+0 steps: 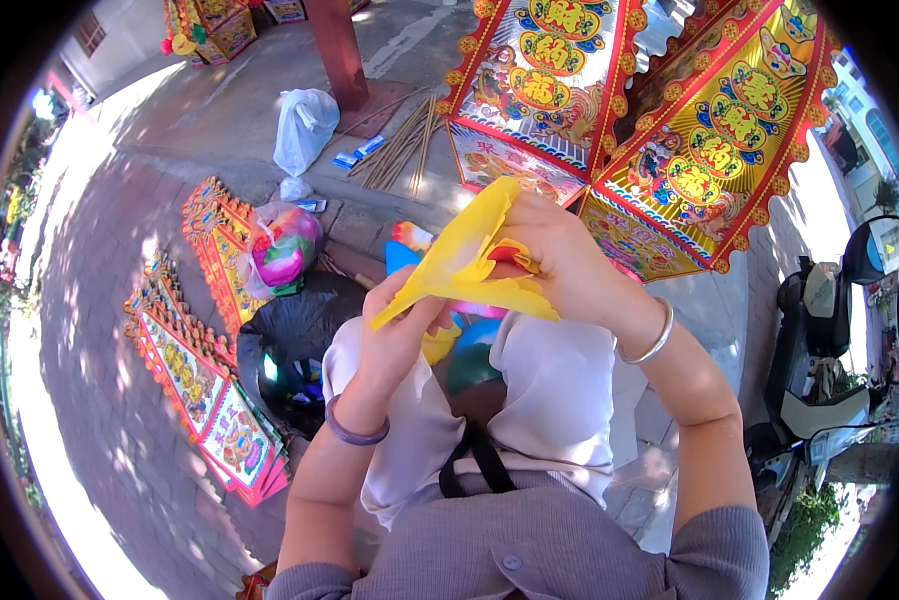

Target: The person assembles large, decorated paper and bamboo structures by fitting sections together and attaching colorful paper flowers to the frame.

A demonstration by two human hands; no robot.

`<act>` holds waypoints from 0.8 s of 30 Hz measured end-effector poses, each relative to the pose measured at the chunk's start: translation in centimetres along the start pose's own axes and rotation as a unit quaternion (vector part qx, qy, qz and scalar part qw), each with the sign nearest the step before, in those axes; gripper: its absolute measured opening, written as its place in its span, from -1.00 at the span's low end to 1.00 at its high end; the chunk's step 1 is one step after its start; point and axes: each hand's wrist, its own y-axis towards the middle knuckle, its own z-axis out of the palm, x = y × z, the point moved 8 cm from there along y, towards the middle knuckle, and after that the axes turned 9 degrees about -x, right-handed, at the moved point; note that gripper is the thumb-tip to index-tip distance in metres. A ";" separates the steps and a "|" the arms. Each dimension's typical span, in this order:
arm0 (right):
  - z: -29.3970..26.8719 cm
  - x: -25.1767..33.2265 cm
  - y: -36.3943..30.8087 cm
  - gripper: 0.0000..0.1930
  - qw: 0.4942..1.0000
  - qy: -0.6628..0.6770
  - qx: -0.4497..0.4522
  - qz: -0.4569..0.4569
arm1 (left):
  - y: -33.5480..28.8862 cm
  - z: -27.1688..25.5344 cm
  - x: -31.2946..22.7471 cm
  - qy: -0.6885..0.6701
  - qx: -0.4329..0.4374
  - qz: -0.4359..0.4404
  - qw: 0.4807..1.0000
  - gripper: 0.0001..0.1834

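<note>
A yellow, thin-sheeted piece with scalloped, petal-like edges is held up above my lap between both hands. My left hand pinches its lower left corner. The fingers of my right hand are curled around its right side, and some of them are hidden behind or inside the folds. A bit of red and orange shows within the yellow folds by my right fingers. Below, between my knees, lie several coloured pieces, among them a dark green one, partly covered by my hands.
Tall red-and-gold decorated paper panels stand ahead on the right. Flat stacked panels lie at the left beside a black plastic bag and a clear bag of colourful pieces. Thin sticks and a white bag lie farther off. A scooter stands right.
</note>
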 end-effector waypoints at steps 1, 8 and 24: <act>0.0 0.1 -0.1 -0.80 1.000 -0.004 0.004 -0.012 | 0.2 0.0 0.0 -0.033 0.019 -0.016 0.999 -0.88; 1.4 0.6 -0.6 -0.81 0.995 -0.033 0.085 -0.039 | 0.0 0.8 -0.1 -0.146 0.079 -0.116 0.979 -0.92; 1.2 1.6 -0.6 -0.80 0.996 -0.043 0.059 -0.056 | -0.7 2.0 0.1 -0.169 0.085 -0.175 0.966 -0.82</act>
